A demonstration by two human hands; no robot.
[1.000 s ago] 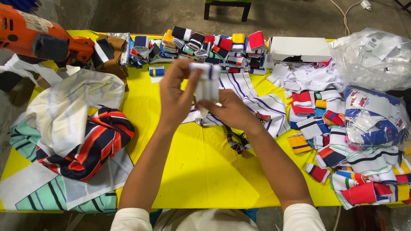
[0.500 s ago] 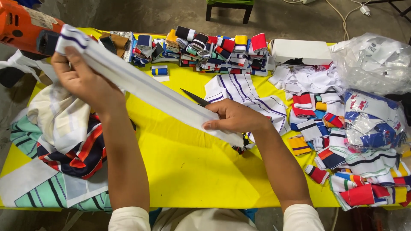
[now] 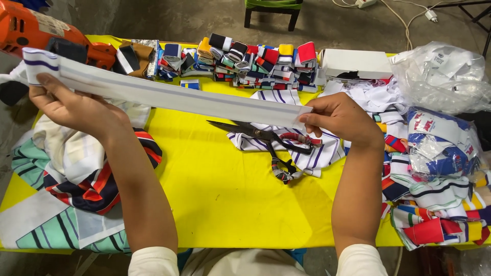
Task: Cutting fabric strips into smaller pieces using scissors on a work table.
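Just one strip, two hands.

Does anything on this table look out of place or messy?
Nothing looks damaged or spilled. The scissors lie open on a striped cloth, blades spread. The left hand and right hand hold a white strip stretched flat above them.

The ribbed knit cloth strip looks matt and soft, the scissors dark metal, the yellow surface smooth.

Yellow table: scissors, fabric rolls (perhaps ribbing), scraps.
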